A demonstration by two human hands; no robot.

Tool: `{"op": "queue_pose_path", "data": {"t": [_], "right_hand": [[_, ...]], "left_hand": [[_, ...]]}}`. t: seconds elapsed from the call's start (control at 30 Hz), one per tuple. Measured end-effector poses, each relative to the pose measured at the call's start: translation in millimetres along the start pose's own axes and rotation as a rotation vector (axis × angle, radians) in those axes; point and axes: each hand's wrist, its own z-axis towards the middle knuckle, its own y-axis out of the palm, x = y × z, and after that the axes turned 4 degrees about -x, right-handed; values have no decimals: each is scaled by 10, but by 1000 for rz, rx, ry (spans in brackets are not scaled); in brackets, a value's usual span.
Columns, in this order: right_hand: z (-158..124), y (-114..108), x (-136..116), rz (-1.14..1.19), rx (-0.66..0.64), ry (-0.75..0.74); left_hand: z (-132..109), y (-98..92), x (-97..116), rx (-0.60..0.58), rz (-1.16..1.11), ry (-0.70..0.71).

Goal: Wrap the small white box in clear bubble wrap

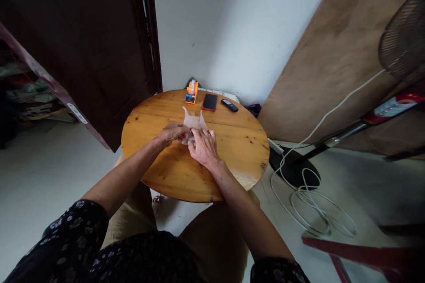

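A thin, whitish plastic bag point(193, 121) lies on the round wooden table point(159, 117), its two handle ends pointing to the far side. My left hand point(174, 133) is closed at the bag's near left edge, fingertips pinching the plastic. My right hand point(204, 145) rests over the near right part of the bag, its fingers lying on it and the thumb apart. The fingertips of both hands come close together, and they hide the near part of the bag.
Along the table's far side are an orange tape dispenser point(191, 91), a red-edged smartphone point(209, 102) and a dark keypad phone point(229, 105). A standing fan point(392, 103) and a coiled white cable point(323, 214) are at the right. A dark door point(83, 44) stands at the left.
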Motion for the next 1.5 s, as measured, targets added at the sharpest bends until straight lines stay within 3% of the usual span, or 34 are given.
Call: {"op": "queue_pose_path", "data": {"t": [0.17,0.3,0.37,0.47,0.7,0.97,1.2,1.5], "right_hand": [[19,7,62,102,37,51],[13,55,118,154,71,71],[11,69,147,155,71,92],[13,71,207,117,64,183],[-3,140,418,115,124,420],[44,150,520,223,-78,674],[52,159,615,366,-110,683],[218,237,646,649,10,718]], "left_hand": [[-27,6,-14,-60,258,141],[-8,28,-95,44,630,412],[19,51,-153,110,721,529],[63,83,-245,114,771,652],[73,129,-361,52,793,673],[70,162,-476,67,757,769],[-4,180,-416,122,877,770],[24,196,-415,113,898,802]]}}
